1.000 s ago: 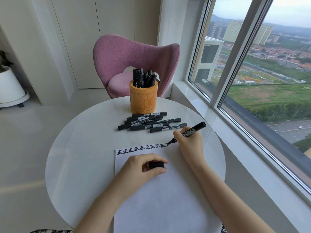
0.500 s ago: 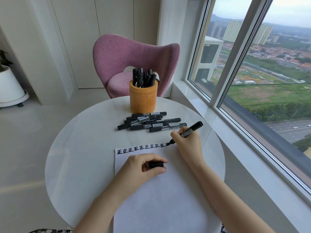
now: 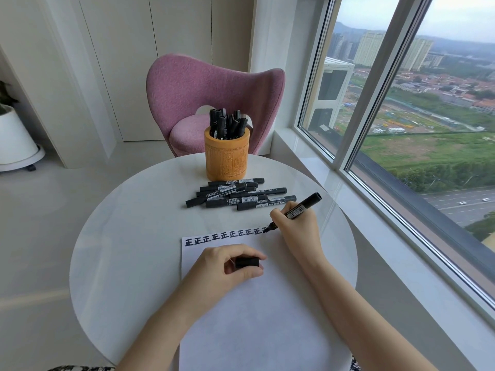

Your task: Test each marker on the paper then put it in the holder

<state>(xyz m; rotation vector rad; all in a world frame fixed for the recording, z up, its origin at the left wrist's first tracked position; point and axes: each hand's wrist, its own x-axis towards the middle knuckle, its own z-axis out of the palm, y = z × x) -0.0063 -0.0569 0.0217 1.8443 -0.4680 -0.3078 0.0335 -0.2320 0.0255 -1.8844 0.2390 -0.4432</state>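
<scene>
Black marker (image 3: 302, 207): uncapped and slanted in the right hand, tip down at the far right corner of the paper, rear end pointing up and right toward the window.
Right hand (image 3: 297, 228): fingers curled round the lower barrel in a writing pinch, with the heel of the hand resting by the sheet's right edge.
Handling: the marker is judged light, stiff and smooth plastic. The labelled barrel is the place to hold it, low down for writing. The wet tip would likely smear, so it should touch only paper until capped.
Cap (image 3: 247, 262): short and black, pinched between the thumb and curled fingers of the left hand (image 3: 222, 269).
Left hand's place: it rests on the left part of the sheet, near the far end, and appears to pin it down.
Paper (image 3: 254, 317): a white sheet on the near half of the table. It is thin and probably apt to slide on the glossy top.
Marks (image 3: 225, 235): one row of bold black characters along the far edge, with the tip at its right end.
Loose markers (image 3: 238, 195): a capped pile lying between the paper and the holder.
Holder (image 3: 227, 156): a carved orange-tan cylinder at the far side, with several markers upright inside.
Table (image 3: 120, 236): round, white and polished.
Surroundings: a pink chair (image 3: 203, 87) beyond the table, the window (image 3: 428, 129) at right, and a white planter (image 3: 13, 140) far left.
</scene>
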